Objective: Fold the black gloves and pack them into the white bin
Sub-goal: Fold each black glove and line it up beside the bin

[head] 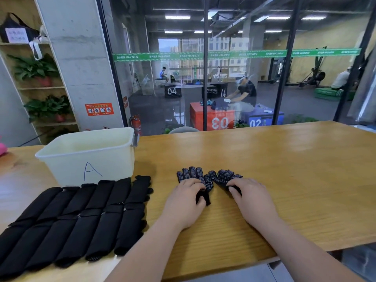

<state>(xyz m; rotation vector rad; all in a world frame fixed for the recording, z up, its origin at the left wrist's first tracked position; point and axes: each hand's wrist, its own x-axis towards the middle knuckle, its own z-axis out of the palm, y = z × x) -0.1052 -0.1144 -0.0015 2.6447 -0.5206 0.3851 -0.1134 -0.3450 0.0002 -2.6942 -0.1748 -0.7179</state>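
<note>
Left hand (186, 198) grips flat glove (193, 176), white-dotted knit; right hand (251, 197) pinches crumpled glove (223, 177), touching it. Wood-grain tabletop (284, 169). Left: white plastic bin (89, 157), folded gloves (81, 216) in rows.

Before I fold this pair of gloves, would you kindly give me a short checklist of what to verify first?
1. The flat black dotted glove lies dotted side up, fingers spread: ok.
2. The crumpled black dotted glove is straightened: not ok, its fingers are bunched.
3. The left hand and the right hand each grip a cuff: ok.
4. The white plastic bin marked A stands upright and open: ok.
5. Room inside it: cannot tell, its floor is hidden.
6. Bare wooden table around the pair: ok.
</note>
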